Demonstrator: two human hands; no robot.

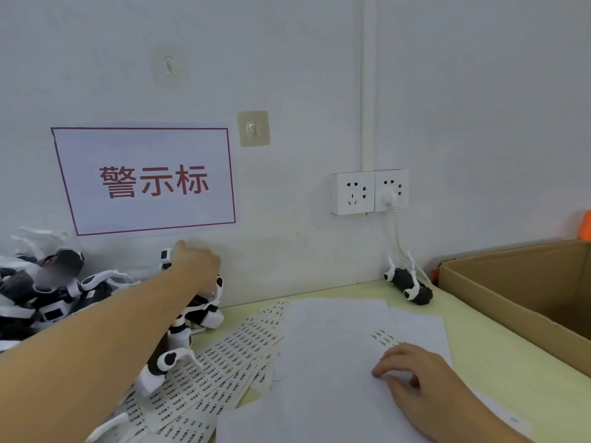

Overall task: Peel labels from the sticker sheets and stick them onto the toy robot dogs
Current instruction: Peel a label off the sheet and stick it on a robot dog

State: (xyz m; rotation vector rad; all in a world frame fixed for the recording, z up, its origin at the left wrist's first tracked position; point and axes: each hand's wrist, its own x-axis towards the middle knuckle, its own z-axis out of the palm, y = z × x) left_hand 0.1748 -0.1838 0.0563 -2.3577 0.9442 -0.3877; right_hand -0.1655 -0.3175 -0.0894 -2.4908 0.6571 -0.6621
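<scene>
a pale yellow-green surface (486, 356) runs up to the wall. on it lie fanned sticker sheets (224, 356), blank white paper sheets (332, 343) partly over them, a heap of toy robot dogs (41, 292) at the left, one toy dog (411, 284) on its back near the wall, and an open cardboard box (524, 292) at the right

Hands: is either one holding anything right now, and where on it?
The left hand grips a black-and-white toy robot dog by its upper end near the wall. The right hand holds nothing, resting on white paper sheets.
</scene>
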